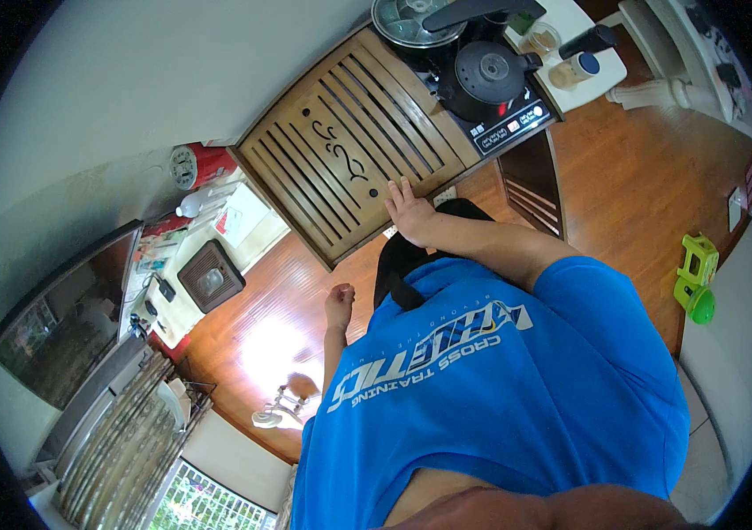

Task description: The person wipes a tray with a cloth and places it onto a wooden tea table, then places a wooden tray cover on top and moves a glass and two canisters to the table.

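Note:
My right hand rests with its fingers spread on the near edge of a slatted wooden tea tray, holding nothing. My left hand hangs below the tray's left part, away from it, with its fingers curled and nothing visible in them. Curved cut-outs mark the tray's middle board. At its right end, a black kettle stands on a lit induction cooker. Behind that is a dark pot with a glass lid.
A white side table carries a glass jar and a blue-lidded jar. Left are a red tin, a brown square appliance on a white cabinet, and a television. A green toy lies right, near the wall.

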The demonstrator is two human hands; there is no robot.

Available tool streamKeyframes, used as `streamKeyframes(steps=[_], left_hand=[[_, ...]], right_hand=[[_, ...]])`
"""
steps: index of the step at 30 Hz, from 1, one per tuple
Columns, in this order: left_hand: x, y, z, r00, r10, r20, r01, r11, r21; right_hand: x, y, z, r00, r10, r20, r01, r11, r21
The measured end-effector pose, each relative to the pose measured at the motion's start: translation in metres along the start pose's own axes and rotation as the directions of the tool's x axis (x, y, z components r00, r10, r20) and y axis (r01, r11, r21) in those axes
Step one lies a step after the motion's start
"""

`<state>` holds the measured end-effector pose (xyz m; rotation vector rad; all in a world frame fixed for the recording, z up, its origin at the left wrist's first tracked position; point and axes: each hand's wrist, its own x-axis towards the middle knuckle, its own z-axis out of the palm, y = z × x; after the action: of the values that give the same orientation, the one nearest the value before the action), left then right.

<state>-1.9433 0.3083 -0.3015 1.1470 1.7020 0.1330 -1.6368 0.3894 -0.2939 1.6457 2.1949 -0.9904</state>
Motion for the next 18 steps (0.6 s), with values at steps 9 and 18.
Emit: streamKeyframes(steps=[9,18], left_hand=[[0.024,-0.005,-0.020,0.993,0.109,0.046,-0.111,0.993,0.042],[0.017,-0.064,-0.053,0.997,0.060,0.056,-0.064,0.996,0.058]], right_hand=[[-0.027,0.000,-0.015,0.998,0.055,-0.017,-0.053,0.995,0.083],[-0.116,0.051,0.012,0.907,0.409,-0.103,-0.312,0.815,0.489]])
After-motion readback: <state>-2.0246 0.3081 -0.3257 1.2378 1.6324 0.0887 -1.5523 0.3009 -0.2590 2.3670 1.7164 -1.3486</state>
